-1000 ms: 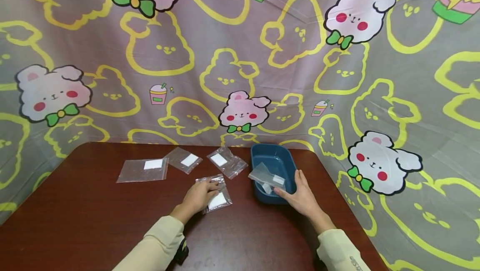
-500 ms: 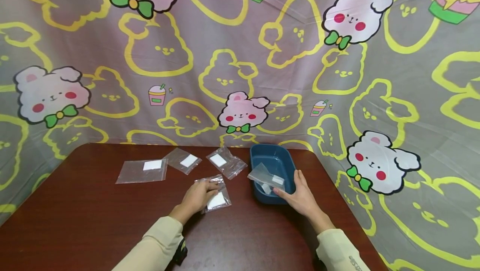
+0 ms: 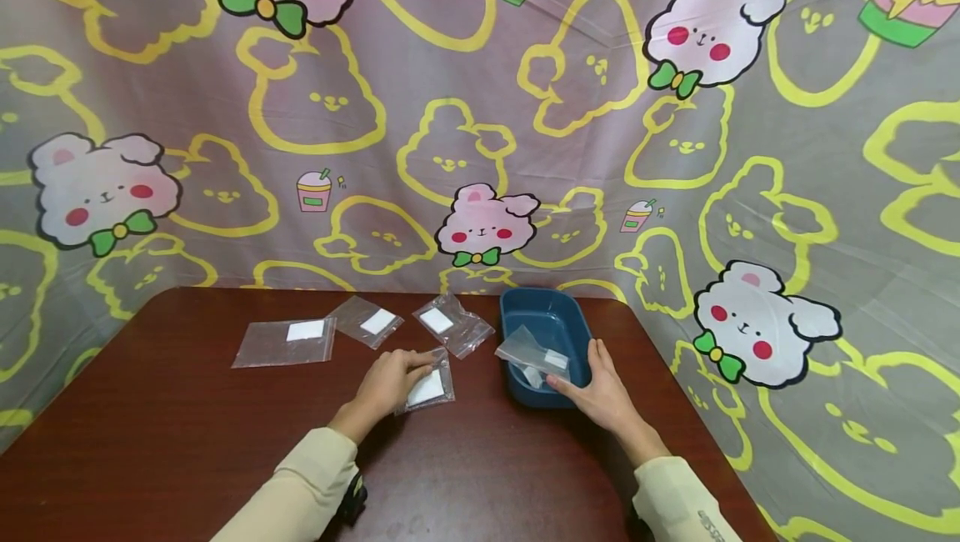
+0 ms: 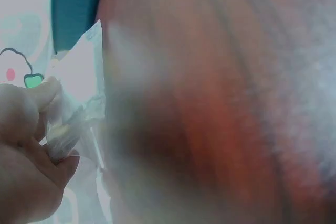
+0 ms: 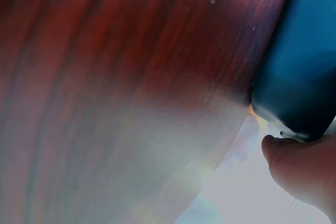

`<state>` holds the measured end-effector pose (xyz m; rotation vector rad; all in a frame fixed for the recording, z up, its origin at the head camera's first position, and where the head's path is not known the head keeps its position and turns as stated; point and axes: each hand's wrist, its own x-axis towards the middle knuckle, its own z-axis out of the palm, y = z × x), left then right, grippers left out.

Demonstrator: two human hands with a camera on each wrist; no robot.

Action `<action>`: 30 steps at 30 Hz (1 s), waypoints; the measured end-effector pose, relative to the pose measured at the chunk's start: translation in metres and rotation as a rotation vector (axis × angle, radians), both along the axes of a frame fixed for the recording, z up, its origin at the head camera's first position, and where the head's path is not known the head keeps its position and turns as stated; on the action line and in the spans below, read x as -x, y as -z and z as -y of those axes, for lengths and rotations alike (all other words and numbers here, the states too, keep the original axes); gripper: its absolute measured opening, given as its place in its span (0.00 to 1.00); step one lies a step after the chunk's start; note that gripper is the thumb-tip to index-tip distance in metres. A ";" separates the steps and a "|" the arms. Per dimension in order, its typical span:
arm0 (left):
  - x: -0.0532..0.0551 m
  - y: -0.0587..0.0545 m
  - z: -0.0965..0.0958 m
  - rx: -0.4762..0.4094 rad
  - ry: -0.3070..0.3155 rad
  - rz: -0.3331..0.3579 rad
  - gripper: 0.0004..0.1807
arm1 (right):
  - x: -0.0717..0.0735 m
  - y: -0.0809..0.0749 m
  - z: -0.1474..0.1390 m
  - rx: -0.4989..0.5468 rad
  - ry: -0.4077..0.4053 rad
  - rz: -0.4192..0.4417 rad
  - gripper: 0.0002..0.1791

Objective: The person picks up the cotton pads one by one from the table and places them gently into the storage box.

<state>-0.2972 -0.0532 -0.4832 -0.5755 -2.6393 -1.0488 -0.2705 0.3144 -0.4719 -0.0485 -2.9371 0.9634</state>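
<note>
My left hand (image 3: 388, 379) pinches a clear zip bag (image 3: 435, 388) by its upper edge. A white card-like piece shows inside that bag, and in the left wrist view the bag (image 4: 81, 77) hangs between thumb and fingers. At the right, my right hand (image 3: 607, 392) holds the near right corner of a blue plastic bin (image 3: 555, 308), with the thumb over the rim and the fingers along the outer wall. The right wrist view shows the thumb (image 5: 294, 163) at the rim of the bin (image 5: 302, 51). Inside the bin lies a clear bag (image 3: 528, 350) with white pieces.
Three more clear bags with white pieces lie on the brown table (image 3: 187, 442): one at the left (image 3: 281, 343), a second bag (image 3: 367, 321) beside it, and a crumpled bag (image 3: 455, 325) near the bin. A patterned cloth (image 3: 480, 67) hangs behind the table.
My left hand has shifted slightly left and away from me, drawing the pinched bag along with it. The right hand and the bin have stayed in place.
</note>
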 end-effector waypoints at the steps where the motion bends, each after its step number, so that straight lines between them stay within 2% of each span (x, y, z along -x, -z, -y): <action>1: 0.000 -0.002 0.000 -0.008 -0.004 -0.002 0.13 | 0.000 0.000 0.000 0.000 0.001 0.001 0.71; 8: 0.001 -0.022 0.003 -0.065 -0.036 -0.001 0.12 | 0.000 -0.001 0.000 -0.007 0.004 0.007 0.71; 13: 0.002 -0.037 0.008 -0.064 -0.055 0.004 0.13 | 0.000 0.000 0.001 -0.005 0.001 0.007 0.71; 18: 0.008 -0.055 0.014 -0.036 -0.073 -0.023 0.13 | 0.000 -0.001 0.001 -0.008 0.000 0.005 0.71; 23: 0.013 -0.072 0.020 -0.048 -0.080 -0.033 0.14 | 0.000 0.000 0.001 -0.006 -0.001 0.003 0.71; 30: 0.016 -0.092 0.025 -0.043 -0.086 -0.079 0.14 | 0.000 0.000 0.000 0.003 -0.004 -0.002 0.71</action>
